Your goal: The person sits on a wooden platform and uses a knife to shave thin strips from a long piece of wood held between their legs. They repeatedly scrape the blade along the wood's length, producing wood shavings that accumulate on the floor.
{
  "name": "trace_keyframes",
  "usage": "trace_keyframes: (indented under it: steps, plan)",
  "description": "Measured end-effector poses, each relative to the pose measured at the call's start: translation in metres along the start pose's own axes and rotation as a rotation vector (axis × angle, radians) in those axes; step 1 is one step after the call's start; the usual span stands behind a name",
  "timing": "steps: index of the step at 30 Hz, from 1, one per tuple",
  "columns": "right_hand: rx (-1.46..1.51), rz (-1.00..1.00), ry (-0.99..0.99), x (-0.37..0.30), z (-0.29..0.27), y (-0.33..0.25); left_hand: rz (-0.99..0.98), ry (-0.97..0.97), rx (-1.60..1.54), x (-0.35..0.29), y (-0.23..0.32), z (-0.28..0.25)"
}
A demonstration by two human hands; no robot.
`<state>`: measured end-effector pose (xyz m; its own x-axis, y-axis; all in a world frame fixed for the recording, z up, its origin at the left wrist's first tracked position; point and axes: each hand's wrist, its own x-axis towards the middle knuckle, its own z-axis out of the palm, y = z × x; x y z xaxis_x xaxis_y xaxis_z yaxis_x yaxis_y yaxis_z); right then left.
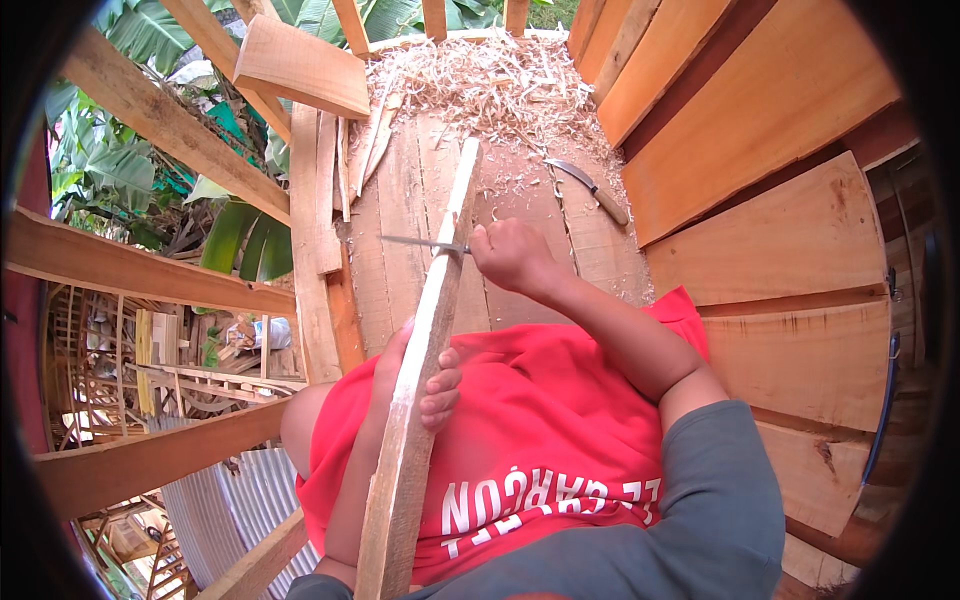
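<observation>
Wooden bar (pixel 421 360) fills the curled left hand (pixel 440 390); the right hand (pixel 512 255) clenches a blade (pixel 412 240).

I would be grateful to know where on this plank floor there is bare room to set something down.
The floor is mostly bare between the boards on the left and the stick, though the blade juts over it. A smaller patch lies between the right forearm and the curved knife. The far end is crowded with shavings.
</observation>
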<state>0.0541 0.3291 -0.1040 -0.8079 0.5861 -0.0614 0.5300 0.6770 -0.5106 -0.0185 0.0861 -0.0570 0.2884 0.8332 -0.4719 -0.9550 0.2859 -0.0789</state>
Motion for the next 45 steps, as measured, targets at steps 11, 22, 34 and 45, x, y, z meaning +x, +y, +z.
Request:
trace_keyframes:
  steps: [11,22,34,45]
  plan:
    - [-0.053,0.086,0.162,0.043,0.005,0.059,-0.055,-0.006,-0.026,0.002,-0.017,0.0]
    - [-0.012,0.372,0.026,0.044,-0.021,0.076,-0.032,0.143,0.083,0.001,-0.015,0.008]
    - [-0.118,0.107,-0.126,0.025,-0.014,0.024,0.034,0.311,0.275,-0.008,-0.019,0.007]
    - [-0.099,0.295,-0.206,0.047,-0.03,0.083,0.092,0.387,0.405,-0.009,-0.033,0.018]
